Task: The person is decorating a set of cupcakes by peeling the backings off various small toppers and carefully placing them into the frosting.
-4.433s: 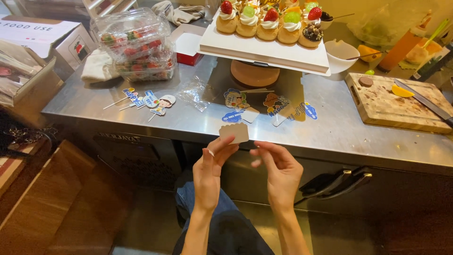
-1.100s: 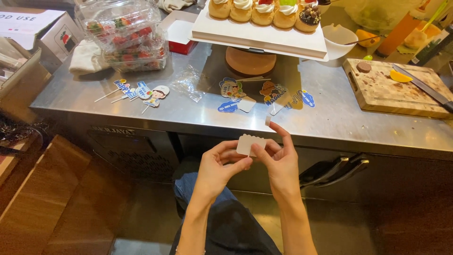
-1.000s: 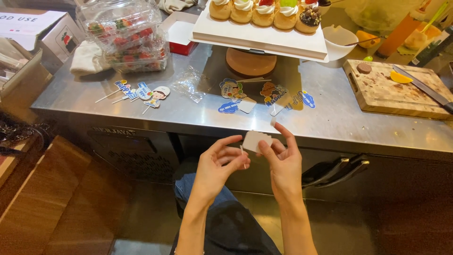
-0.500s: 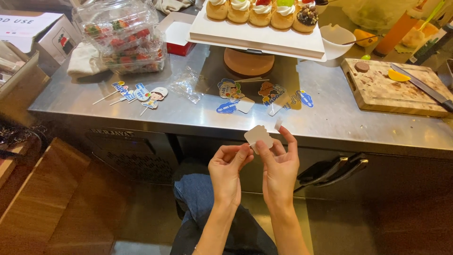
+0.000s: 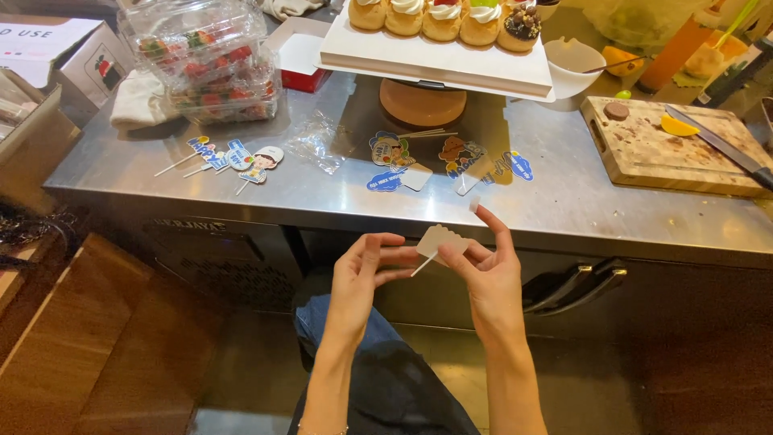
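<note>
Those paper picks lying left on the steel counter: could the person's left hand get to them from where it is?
Probably yes: the left hand is off the counter edge, with bare steel before the paper picks.

A steel counter [image 5: 564, 201] spanned the upper frame, bearing clear strawberry boxes [image 5: 209, 60] at upper left, a white cake board [image 5: 439, 52] with cream pastries top centre, printed paper toppers [image 5: 233, 157] left of centre, and a wooden cutting board [image 5: 668, 149] with a knife [image 5: 721, 145] at right.

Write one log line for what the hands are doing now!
left hand: pinching topper stick | right hand: holding white paper cake topper | spot: in front of steel counter
</note>
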